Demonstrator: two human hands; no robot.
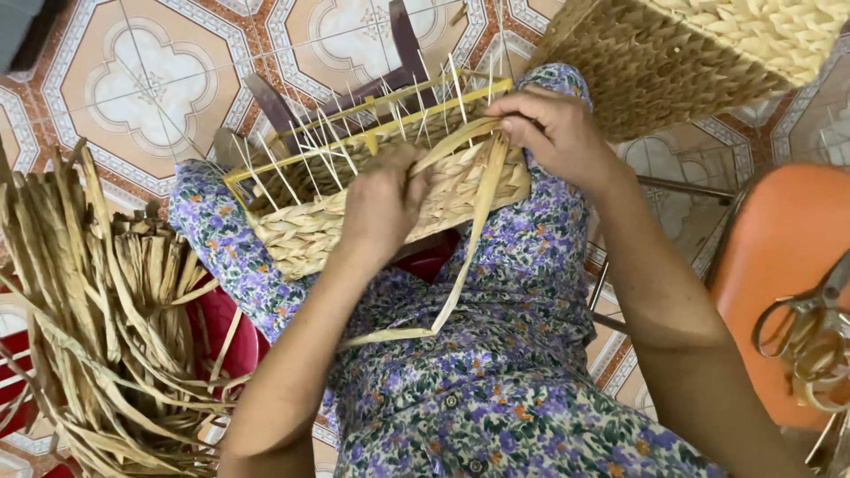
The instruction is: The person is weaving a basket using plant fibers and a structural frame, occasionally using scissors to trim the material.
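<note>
A patterned tile floor (150,80) in cream and terracotta lies beyond the fingers, under everything. Off to the left of them a large bundle of dried fibre strips (97,336) spills over a red stool (226,332); up and to the right a finished woven basket (699,53) leans in, and lower right an orange chair (779,274) carries scissors (810,327).

On the floral lap rests the half-woven basket (354,217), built on a yellow wire frame (372,119) with thin white stakes standing up. The left hand (381,199) presses on the braided wall, its fingers curled shut on the working strand (465,257). The right hand (553,133), at the frame's far corner, pinches that same strand between closed fingers.

Weaving well here likely means keeping the strand taut and flat, packing each pass snugly against the row beneath.
</note>
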